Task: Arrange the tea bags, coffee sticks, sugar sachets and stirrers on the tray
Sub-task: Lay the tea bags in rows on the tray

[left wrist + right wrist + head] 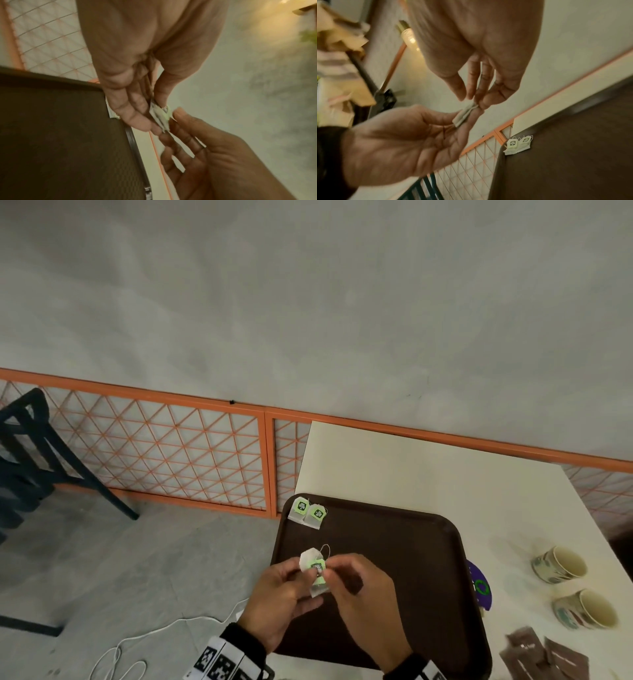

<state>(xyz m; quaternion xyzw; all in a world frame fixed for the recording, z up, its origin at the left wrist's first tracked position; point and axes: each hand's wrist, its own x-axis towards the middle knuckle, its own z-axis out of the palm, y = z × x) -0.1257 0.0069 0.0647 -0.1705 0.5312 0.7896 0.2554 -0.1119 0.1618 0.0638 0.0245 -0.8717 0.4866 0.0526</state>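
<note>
both hands, left hand (279, 594) and right hand (359, 594), pinch one tea bag (313, 571) in their fingers above the tray (411, 559); two tea bags (308, 512) lie at its far-left corner.

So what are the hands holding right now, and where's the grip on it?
One tea bag, above the tray. The left hand pinches its left edge; the right hand pinches its right edge beside the green tag.
</note>
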